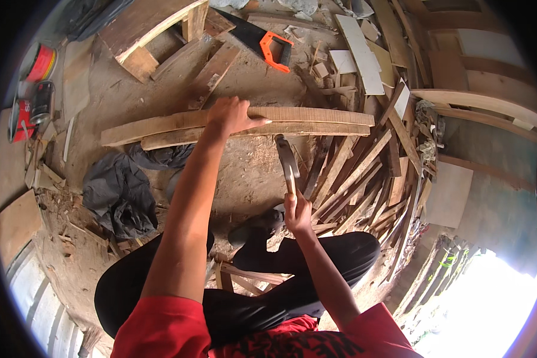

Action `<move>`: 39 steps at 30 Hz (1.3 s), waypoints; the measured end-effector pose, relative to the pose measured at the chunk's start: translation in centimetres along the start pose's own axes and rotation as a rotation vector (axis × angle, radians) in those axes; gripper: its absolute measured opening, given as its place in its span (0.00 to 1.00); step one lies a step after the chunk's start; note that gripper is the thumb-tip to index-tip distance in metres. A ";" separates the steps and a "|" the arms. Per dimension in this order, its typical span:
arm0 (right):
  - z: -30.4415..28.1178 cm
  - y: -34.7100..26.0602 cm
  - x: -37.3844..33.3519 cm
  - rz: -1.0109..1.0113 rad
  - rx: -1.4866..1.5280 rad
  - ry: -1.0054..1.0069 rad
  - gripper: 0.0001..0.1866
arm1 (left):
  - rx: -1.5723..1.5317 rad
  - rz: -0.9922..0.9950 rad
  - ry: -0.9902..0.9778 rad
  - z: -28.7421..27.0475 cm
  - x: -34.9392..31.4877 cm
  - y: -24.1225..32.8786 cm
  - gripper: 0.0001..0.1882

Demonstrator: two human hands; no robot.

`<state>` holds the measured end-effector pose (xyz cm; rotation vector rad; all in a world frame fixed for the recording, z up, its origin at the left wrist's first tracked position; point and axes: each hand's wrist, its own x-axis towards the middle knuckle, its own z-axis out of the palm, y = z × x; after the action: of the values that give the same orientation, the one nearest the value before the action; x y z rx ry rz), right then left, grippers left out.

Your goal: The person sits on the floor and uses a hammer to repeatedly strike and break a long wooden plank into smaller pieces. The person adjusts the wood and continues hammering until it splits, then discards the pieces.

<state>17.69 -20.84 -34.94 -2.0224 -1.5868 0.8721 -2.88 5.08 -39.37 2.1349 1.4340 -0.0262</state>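
Red shirt [164,328] bottom of frame; gripping planks [304,115] upper-middle with left hand [229,115], clutching hammer [289,162] mid-frame with right hand [298,213]. Probably bracing step, needs steady planks next.

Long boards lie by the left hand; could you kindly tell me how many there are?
2: the far board, which the left hand holds, and the near board alongside it, closer to the person. Others underneath may be hidden.
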 end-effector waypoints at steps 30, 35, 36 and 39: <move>2.4 -2.0 -5.5 0.128 0.293 -0.222 0.27 | 0.006 0.053 0.028 -0.3 2.4 -1.1 0.52; 4.5 0.2 -8.7 0.577 0.858 -0.167 0.30 | 0.026 0.060 0.054 0.8 2.8 -1.4 0.52; 5.0 0.5 -9.3 0.673 0.983 -0.122 0.30 | 0.028 0.059 0.041 0.9 3.0 -1.2 0.52; 4.2 -1.4 -7.4 0.705 0.956 -0.088 0.31 | -0.015 0.065 0.107 1.1 3.2 -1.3 0.54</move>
<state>12.66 -27.78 -35.37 -1.7502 -0.2522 1.5809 -2.35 7.67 -41.88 2.1982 1.4183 0.1248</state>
